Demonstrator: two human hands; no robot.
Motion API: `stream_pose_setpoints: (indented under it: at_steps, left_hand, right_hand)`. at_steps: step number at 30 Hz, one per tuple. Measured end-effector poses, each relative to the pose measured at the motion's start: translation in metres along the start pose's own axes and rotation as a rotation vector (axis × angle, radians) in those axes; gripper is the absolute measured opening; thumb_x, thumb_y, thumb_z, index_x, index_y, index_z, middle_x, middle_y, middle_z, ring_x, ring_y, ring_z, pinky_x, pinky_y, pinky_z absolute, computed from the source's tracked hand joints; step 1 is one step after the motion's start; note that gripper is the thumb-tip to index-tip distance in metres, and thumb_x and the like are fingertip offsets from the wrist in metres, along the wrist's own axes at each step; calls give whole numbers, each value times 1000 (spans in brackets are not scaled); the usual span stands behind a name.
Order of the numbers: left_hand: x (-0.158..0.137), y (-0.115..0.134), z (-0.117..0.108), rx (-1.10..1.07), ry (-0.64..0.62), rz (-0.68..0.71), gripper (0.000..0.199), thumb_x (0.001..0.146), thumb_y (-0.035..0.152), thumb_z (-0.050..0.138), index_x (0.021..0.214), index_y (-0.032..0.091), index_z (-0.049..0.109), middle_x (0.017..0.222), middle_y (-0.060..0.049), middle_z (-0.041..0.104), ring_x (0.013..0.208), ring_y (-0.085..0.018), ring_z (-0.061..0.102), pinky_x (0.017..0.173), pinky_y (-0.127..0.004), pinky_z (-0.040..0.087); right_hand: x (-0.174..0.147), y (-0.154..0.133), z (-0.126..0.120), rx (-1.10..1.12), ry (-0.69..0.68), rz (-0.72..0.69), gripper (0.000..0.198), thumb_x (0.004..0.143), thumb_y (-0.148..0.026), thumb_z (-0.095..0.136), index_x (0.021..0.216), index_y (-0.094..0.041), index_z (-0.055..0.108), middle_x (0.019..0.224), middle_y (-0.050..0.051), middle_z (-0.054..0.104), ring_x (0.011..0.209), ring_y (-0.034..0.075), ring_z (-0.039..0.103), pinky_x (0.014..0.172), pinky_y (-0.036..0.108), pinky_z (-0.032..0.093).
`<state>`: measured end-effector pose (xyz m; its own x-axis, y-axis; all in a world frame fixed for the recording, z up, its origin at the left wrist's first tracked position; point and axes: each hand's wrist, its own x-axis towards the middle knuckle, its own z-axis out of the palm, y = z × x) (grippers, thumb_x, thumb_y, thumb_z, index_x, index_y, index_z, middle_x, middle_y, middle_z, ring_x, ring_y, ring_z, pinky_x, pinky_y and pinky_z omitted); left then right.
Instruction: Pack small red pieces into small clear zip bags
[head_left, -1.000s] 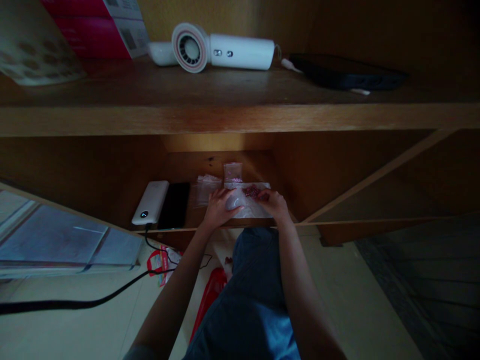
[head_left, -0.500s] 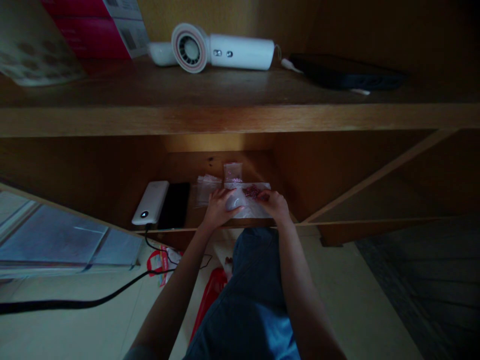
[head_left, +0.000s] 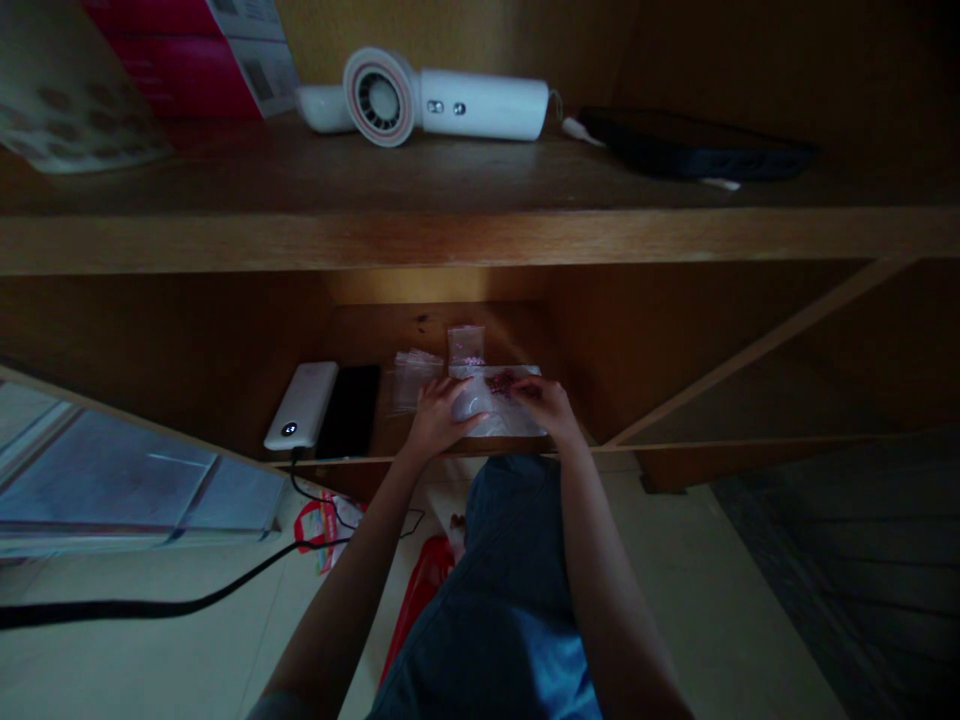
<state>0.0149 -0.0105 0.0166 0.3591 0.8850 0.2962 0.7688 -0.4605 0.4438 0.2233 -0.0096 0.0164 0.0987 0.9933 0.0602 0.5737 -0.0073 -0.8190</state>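
Observation:
On the lower shelf lies a clear plastic bag point(head_left: 510, 425) with a pile of small dark red pieces point(head_left: 501, 384), like beads, on its far part. My left hand point(head_left: 437, 415) rests on the bag's left side, thumb and fingers spread apart. At the right of the pile, my right hand point(head_left: 546, 405) has its fingertips drawn together among the red pieces; whatever is between them is too small to make out. A small zip bag point(head_left: 466, 345) holding a few pinkish pieces lies just behind. Left of my left hand is a stack of empty zip bags point(head_left: 412, 378).
Farther left on the shelf are a white power bank point(head_left: 301, 405) with a black cable point(head_left: 225, 590) and a black phone-like slab point(head_left: 349, 410). The upper shelf point(head_left: 480, 237) overhangs, bearing a white handheld fan point(head_left: 480, 103), a dark phone point(head_left: 697, 145) and a pink box point(head_left: 180, 60).
My right hand has shifted slightly left, its fingertips farther into the red pieces. My left hand stays in place on the bag.

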Motion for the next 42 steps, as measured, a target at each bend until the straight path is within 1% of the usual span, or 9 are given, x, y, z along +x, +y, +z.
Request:
stream_pose_setpoints:
  at_steps: [3, 6, 11, 19, 21, 24, 28, 32, 42]
  left_hand:
    - [0, 0, -1, -9, -4, 9, 54, 72, 51, 61, 119, 27, 51, 109, -4, 59, 106, -25, 48, 92, -42, 34]
    - [0, 0, -1, -14, 6, 21, 54, 72, 52, 61, 118, 27, 51, 109, -4, 59, 106, -25, 48, 92, -42, 34]
    - [0, 0, -1, -27, -9, 31, 55, 72, 52, 62, 119, 27, 51, 109, -4, 59, 104, -24, 49, 91, -41, 35]
    - [0, 1, -1, 3, -1, 32, 55, 71, 51, 63, 119, 27, 51, 110, -5, 59, 104, -25, 49, 89, -41, 36]
    - [0, 0, 0, 9, 6, 35, 55, 71, 51, 63, 119, 26, 51, 109, -5, 59, 104, -25, 50, 90, -41, 37]
    - [0, -1, 0, 6, 13, 36, 54, 72, 52, 62, 118, 26, 51, 110, -4, 59, 105, -25, 49, 91, -42, 36]
    - [0, -1, 0, -8, 17, 45, 53, 73, 52, 60, 118, 26, 51, 110, -4, 59, 106, -24, 49, 92, -41, 36]
    - [-1, -1, 0, -1, 19, 38, 54, 73, 52, 61, 118, 26, 51, 110, -4, 59, 106, -24, 49, 92, -41, 35]
    - [-1, -2, 2, 16, 22, 51, 54, 73, 52, 60, 119, 25, 50, 110, -4, 59, 105, -25, 49, 91, -41, 35]
  right_hand:
    - [3, 1, 4, 254, -58, -44, 16, 70, -31, 60, 77, -19, 67, 79, 3, 69, 73, 16, 62, 69, 27, 46]
    - [3, -7, 5, 359, -108, -58, 15, 68, -31, 61, 74, -19, 65, 81, 3, 69, 76, 16, 62, 72, 29, 46]
    - [-1, -19, 6, 346, -139, -82, 14, 70, -31, 60, 75, -19, 65, 82, 2, 67, 79, 16, 60, 75, 29, 44]
    - [0, -21, 13, 324, -221, -113, 14, 71, -30, 59, 78, -19, 64, 83, 2, 67, 79, 15, 60, 75, 27, 45]
    - [1, -18, 12, 325, -194, -110, 14, 71, -30, 58, 78, -20, 65, 84, 2, 67, 80, 15, 61, 75, 27, 45]
    - [3, -9, 9, 319, -86, -84, 14, 71, -28, 58, 79, -19, 64, 84, 3, 68, 78, 15, 61, 73, 27, 46]
    - [3, 1, 4, 103, 20, 28, 13, 69, -25, 59, 80, -21, 65, 79, 1, 68, 72, 15, 62, 68, 26, 46]
    - [-2, -2, 0, -152, 25, 76, 14, 68, -25, 61, 80, -24, 68, 82, 0, 69, 76, 17, 62, 68, 27, 45]
    - [-8, -17, 0, -357, -20, 114, 15, 71, -29, 61, 83, -26, 70, 84, 2, 70, 77, 18, 64, 68, 26, 45]
